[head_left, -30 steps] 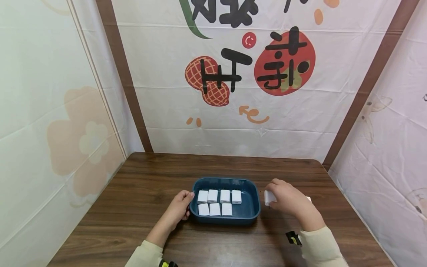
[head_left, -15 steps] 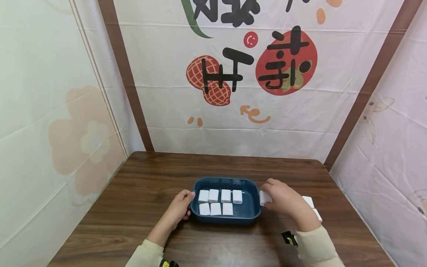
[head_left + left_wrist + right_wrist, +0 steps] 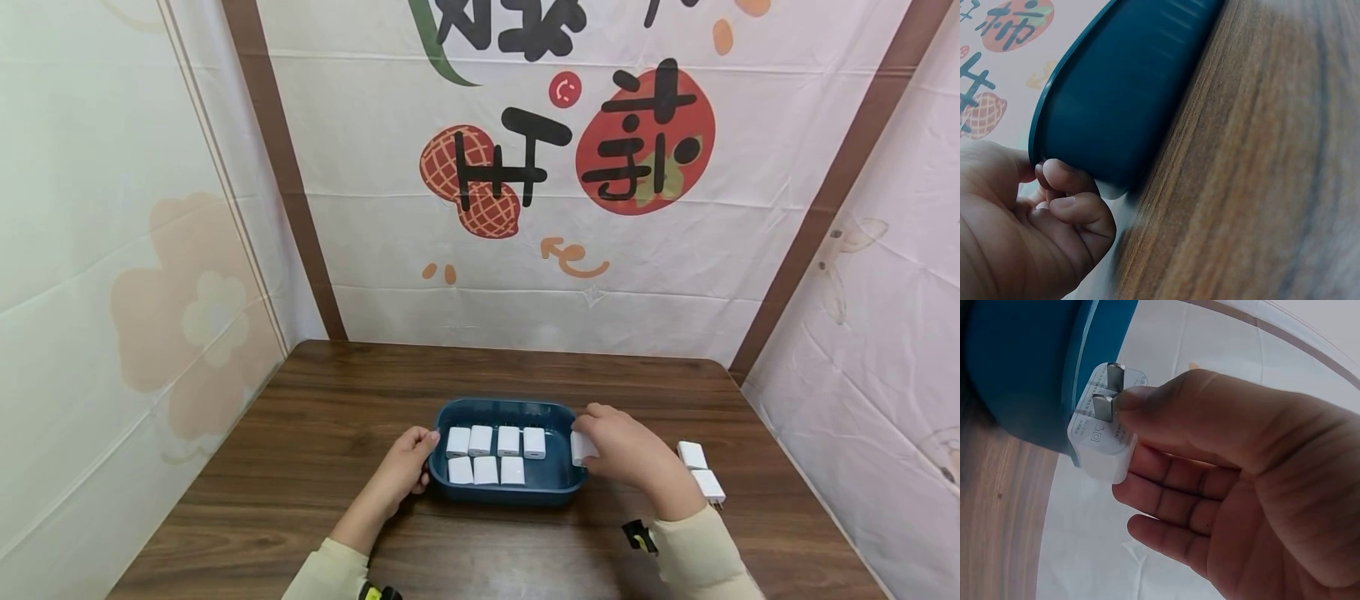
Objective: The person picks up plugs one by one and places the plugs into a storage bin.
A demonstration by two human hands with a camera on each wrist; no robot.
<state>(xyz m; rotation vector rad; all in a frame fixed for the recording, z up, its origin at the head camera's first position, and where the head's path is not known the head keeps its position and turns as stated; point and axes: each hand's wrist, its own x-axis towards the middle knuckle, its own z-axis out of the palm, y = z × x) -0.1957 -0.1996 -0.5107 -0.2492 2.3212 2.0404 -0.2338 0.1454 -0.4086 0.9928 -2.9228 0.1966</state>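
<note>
Gripping blue tray [image 3: 502,497], lower centre, with left hand [image 3: 405,464]. Pinching two-pronged charger [image 3: 1101,435] at tray's right end with right hand [image 3: 626,450].

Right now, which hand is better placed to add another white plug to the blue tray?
Likely the right hand: it pinches a white plug at one end of the blue tray, while the left hand grips the other.

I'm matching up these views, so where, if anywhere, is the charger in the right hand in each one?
Head: the charger is low, right of centre.
Left wrist: not in the picture.
Right wrist: charger left of centre, slightly high.
Landmark in all three: the blue tray.
</note>
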